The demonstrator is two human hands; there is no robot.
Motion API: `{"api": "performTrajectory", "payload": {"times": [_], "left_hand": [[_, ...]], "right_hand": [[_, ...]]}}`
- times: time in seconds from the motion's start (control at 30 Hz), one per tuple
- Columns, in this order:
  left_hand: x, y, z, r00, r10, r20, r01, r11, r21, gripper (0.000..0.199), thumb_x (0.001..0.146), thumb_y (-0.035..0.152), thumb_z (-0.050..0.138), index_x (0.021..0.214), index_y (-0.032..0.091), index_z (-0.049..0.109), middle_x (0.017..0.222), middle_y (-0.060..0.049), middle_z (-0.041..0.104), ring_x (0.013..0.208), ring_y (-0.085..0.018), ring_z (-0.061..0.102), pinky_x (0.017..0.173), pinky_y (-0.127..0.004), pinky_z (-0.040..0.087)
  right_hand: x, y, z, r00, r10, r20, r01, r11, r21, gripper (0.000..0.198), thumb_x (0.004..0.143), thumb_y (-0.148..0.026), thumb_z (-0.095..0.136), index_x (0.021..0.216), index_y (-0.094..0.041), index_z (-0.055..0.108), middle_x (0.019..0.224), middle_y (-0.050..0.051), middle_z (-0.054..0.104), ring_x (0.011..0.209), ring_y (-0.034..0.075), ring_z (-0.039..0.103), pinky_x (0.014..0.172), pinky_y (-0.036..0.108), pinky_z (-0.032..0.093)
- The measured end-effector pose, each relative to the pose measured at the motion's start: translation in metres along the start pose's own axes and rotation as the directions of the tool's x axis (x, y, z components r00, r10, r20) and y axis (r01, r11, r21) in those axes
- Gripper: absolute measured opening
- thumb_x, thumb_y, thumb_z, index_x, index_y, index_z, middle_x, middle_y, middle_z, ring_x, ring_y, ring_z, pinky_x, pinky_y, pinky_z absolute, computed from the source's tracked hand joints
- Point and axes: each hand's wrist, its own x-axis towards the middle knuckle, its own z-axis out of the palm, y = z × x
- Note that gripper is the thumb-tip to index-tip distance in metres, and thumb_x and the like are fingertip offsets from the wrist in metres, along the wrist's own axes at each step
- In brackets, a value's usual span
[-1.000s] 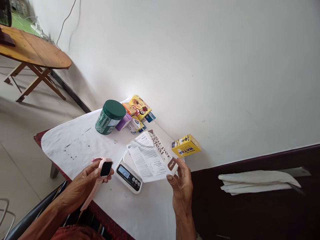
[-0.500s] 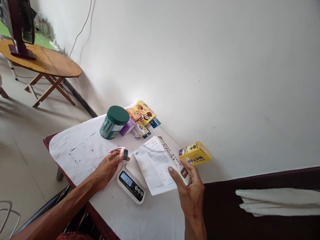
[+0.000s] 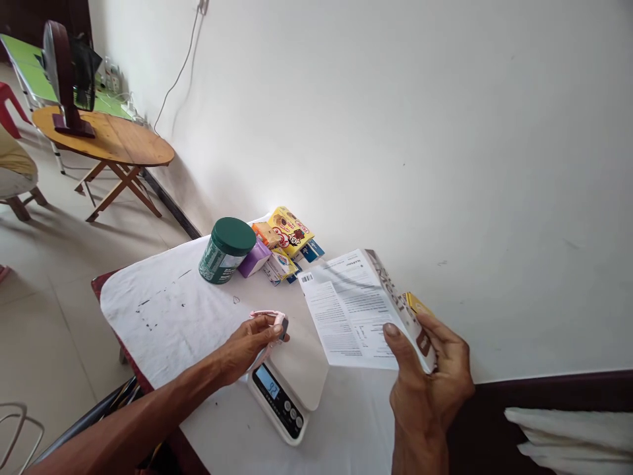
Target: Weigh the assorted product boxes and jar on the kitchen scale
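Note:
My left hand [image 3: 260,340] pinches a watch [image 3: 283,326] with a dark face and a pink strap, above the near-left side of a white kitchen scale [image 3: 279,404]. The scale's lit display appears to read 92. My right hand [image 3: 430,369] grips a large white box [image 3: 349,310] by its right end, thumb on the printed face. That box is tilted and held up to the right of the scale, over part of its plate's surroundings. Behind the box and my right fingers, a yellow box [image 3: 418,305] is mostly hidden.
A green-lidded tub [image 3: 227,251] stands at the back of the white-covered table [image 3: 148,290]. Beside it lie a purple box [image 3: 254,258], a yellow box [image 3: 291,231] and several small packs. The wall borders the table. A fan [image 3: 69,86] stands on a round wooden table [image 3: 128,138].
The white box has moved right and up, away from the scale, uncovering its plate. The watch has moved right, nearer the plate. The display has gone from 272 to about 92.

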Motion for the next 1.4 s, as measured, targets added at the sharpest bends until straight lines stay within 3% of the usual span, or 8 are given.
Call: {"api": "performTrajectory", "payload": {"times": [0.13,0.33,0.63,0.93,1.1,1.2,1.3,1.4], "left_hand": [[-0.008,0.001,0.008,0.999,0.015,0.030,-0.017,0.999,0.035,0.044,0.081,0.057,0.083,0.103,0.020,0.077,0.101,-0.008,0.073,0.113,-0.030,0.060,0.105,-0.042,0.033],[-0.075,0.045,-0.012,0.984,-0.025,0.176,0.016,0.998,0.053,0.038,0.088,0.053,0.078,0.108,0.021,0.076,0.108,-0.007,0.069,0.110,-0.026,0.061,0.100,-0.037,0.038],[-0.132,0.056,-0.026,0.936,-0.167,0.310,0.184,0.983,-0.024,0.059,0.063,0.064,0.091,0.101,0.020,0.079,0.090,-0.006,0.068,0.077,-0.018,0.057,0.071,-0.028,0.035],[-0.130,0.034,-0.038,0.952,-0.180,0.247,0.183,0.983,0.011,0.059,0.072,0.064,0.085,0.108,0.019,0.076,0.098,-0.009,0.071,0.089,-0.022,0.058,0.083,-0.031,0.037],[-0.121,0.017,-0.037,0.955,-0.142,0.262,0.165,0.984,-0.067,0.054,0.075,0.066,0.083,0.102,0.020,0.076,0.087,-0.007,0.068,0.082,-0.021,0.057,0.081,-0.033,0.038],[-0.117,0.012,-0.042,0.970,-0.182,0.164,0.207,0.967,-0.151,0.053,0.076,0.063,0.084,0.106,0.020,0.079,0.087,-0.007,0.067,0.079,-0.021,0.058,0.078,-0.033,0.040],[-0.113,0.014,-0.051,0.972,-0.220,0.079,0.231,0.952,-0.200,0.055,0.073,0.061,0.086,0.109,0.021,0.081,0.091,-0.010,0.072,0.077,-0.025,0.062,0.077,-0.038,0.043],[-0.110,0.015,-0.057,0.968,-0.242,0.069,0.252,0.941,-0.225,0.056,0.070,0.059,0.088,0.109,0.020,0.080,0.089,-0.011,0.073,0.074,-0.026,0.065,0.074,-0.039,0.045]], "right_hand": [[0.011,-0.008,0.024,0.997,-0.028,0.078,0.023,0.998,0.064,0.062,0.074,-0.054,0.085,0.122,-0.020,0.065,0.122,0.010,0.068,0.114,0.031,0.064,0.102,0.051,0.050],[0.018,-0.020,0.051,0.949,-0.091,0.303,0.035,0.982,0.184,0.061,0.072,-0.051,0.087,0.119,-0.022,0.063,0.115,0.008,0.068,0.103,0.026,0.065,0.090,0.041,0.052],[0.006,-0.038,0.101,0.537,-0.127,0.834,-0.094,0.973,0.209,0.065,0.066,-0.049,0.091,0.119,-0.027,0.062,0.112,0.003,0.067,0.098,0.025,0.064,0.083,0.034,0.053],[0.012,-0.019,0.146,0.356,-0.160,0.921,-0.031,0.983,0.183,0.063,0.072,-0.040,0.088,0.129,-0.029,0.061,0.133,0.004,0.062,0.127,0.027,0.058,0.110,0.042,0.044],[0.017,-0.015,0.133,0.396,-0.209,0.894,0.083,0.978,0.191,0.066,0.075,-0.032,0.086,0.137,-0.034,0.063,0.147,0.002,0.059,0.143,0.026,0.047,0.122,0.047,0.031],[0.021,-0.009,0.112,0.478,-0.212,0.852,0.050,0.975,0.215,0.073,0.075,-0.038,0.089,0.142,-0.035,0.060,0.154,0.002,0.054,0.147,0.026,0.042,0.121,0.047,0.036],[0.031,0.020,0.082,0.702,-0.056,0.710,-0.076,0.985,0.153,0.060,0.078,-0.047,0.085,0.131,-0.030,0.065,0.145,0.007,0.060,0.135,0.027,0.055,0.109,0.046,0.049],[0.050,0.075,0.048,0.943,0.131,0.306,-0.133,0.991,-0.012,0.060,0.076,-0.055,0.081,0.122,-0.021,0.064,0.137,0.013,0.061,0.128,0.031,0.058,0.104,0.049,0.052]]}}
